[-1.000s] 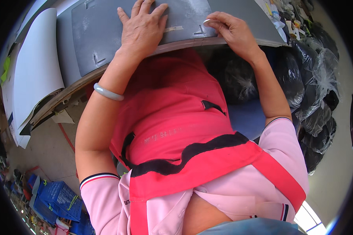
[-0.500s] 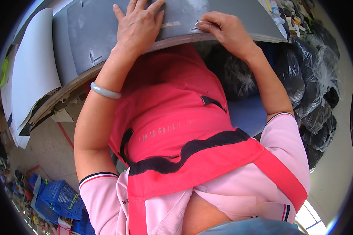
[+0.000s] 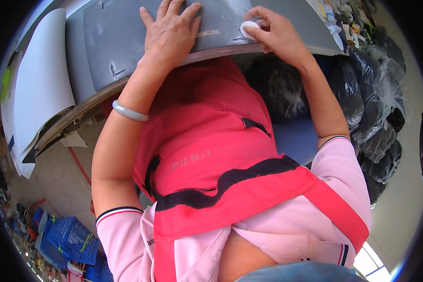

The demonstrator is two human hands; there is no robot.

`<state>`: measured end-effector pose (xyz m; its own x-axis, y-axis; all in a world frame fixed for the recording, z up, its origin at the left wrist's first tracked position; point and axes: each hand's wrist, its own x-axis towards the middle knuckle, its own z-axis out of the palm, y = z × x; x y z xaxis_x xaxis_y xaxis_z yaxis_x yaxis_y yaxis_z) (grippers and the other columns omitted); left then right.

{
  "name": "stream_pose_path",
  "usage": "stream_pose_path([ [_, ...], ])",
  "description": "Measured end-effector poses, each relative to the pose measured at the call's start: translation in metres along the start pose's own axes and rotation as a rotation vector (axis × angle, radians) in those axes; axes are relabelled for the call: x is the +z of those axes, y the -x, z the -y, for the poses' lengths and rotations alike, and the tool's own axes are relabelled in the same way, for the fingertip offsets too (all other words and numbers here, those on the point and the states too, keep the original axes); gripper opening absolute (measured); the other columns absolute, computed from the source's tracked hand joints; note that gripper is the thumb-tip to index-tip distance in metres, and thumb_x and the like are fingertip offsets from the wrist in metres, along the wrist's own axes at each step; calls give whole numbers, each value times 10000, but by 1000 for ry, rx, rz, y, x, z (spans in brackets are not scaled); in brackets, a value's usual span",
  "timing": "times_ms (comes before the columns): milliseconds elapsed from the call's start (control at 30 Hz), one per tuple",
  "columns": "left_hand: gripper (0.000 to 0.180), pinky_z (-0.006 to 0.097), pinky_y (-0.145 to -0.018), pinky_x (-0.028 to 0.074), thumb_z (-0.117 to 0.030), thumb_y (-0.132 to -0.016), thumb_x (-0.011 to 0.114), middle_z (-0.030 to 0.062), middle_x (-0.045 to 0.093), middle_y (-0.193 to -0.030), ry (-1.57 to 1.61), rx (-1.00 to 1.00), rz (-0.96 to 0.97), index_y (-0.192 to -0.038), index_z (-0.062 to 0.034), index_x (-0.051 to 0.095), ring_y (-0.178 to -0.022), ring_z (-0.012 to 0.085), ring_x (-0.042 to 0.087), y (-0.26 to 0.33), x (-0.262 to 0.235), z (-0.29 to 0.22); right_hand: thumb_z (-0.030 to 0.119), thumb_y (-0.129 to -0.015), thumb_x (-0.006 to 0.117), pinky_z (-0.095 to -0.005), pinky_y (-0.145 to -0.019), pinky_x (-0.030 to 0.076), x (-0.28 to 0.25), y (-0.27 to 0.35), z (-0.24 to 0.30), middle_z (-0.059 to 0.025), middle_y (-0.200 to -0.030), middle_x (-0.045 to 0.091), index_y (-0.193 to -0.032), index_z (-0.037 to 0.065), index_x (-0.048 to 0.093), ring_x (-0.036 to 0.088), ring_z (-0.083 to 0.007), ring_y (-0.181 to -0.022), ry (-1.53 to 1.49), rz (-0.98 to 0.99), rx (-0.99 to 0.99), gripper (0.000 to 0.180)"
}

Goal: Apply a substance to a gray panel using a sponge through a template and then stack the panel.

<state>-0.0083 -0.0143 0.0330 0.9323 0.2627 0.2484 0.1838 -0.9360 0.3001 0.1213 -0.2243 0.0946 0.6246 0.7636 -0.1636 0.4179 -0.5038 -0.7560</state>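
Left hand: fingers spread, palm side down; the left hand (image 3: pixel 170 35) lies over the dark grey sheet (image 3: pixel 115 40) at the upper middle of the frame, gripping nothing. The wide spread probably serves to steady the sheet.

Right hand: thumb and bent fingers close on a white disc (image 3: pixel 247 30), pinched near its rim; the right hand (image 3: pixel 278 38) is at the upper right of centre. A rim hold likely leaves most of the disc's face free.

White disc: tilted, just beside the right L-shaped mark (image 3: pixel 239 41); whether it touches the sheet cannot be told.

Dark grey sheet: flat on the grey table (image 3: pixel 310 30), upper part of the frame, pale smudges on it; its near side lies close to the table edge, presumably for easy reach.

Tape strip: tan tape strip (image 3: pixel 208 34) between the two hands, on the sheet.

Left mark: another L-shaped mark (image 3: pixel 118 71) near the sheet's lower left corner; purpose unclear, perhaps a position guide.

Upper left: curved white sheet (image 3: pixel 44 80), apart from both hands.

Right side: dark plastic bags (image 3: pixel 345 94) below the table edge.
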Motion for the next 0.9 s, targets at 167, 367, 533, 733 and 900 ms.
stream_pose_path([
  [167, 384, 773, -1118, 212, -307, -1037, 556, 85, 510, -1498, -69, 62, -129, -1414, -241, 584, -1462, 333, 398, 2, 16, 9, 206, -986, 661, -279, -601, 498, -15, -62, -3, -23, -737, 647, -972, 9, 672, 607, -83, -665, -35, -214, -33, 197],
  [367, 366, 787, -1108, 224, -293, -1007, 587, 128, 534, -1454, -27, 84, -191, -1357, -191, 625, -1421, 370, 436, 3, 18, 8, 244, -959, 646, -407, -734, 513, -13, -156, -21, -193, -807, 684, -939, -14, 690, 666, -296, -755, 299, -365, -334, 262],
  [533, 347, 786, -1113, 213, -283, -1004, 595, 132, 538, -1447, 6, 75, -188, -1328, -173, 649, -1412, 375, 447, 2, 16, 7, 216, -957, 627, -466, -756, 511, -11, -191, -31, -241, -888, 680, -912, -4, 681, 665, -416, -836, 401, -334, -539, 232],
  [733, 341, 788, -1117, 204, -274, -1000, 600, 134, 538, -1438, 32, 72, -191, -1319, -166, 654, -1411, 378, 446, 3, 16, 7, 222, -952, 620, -489, -763, 508, -10, -201, -29, -253, -905, 676, -875, 1, 661, 652, -443, -869, 644, -310, -589, 238],
  [900, 338, 786, -1121, 200, -269, -998, 603, 134, 537, -1435, 39, 65, -205, -1315, -163, 655, -1411, 377, 446, 3, 14, 6, 224, -912, 629, -475, -762, 523, -17, -187, -21, -249, -889, 684, -905, 5, 665, 674, -420, -858, 365, -316, -313, 222],
])
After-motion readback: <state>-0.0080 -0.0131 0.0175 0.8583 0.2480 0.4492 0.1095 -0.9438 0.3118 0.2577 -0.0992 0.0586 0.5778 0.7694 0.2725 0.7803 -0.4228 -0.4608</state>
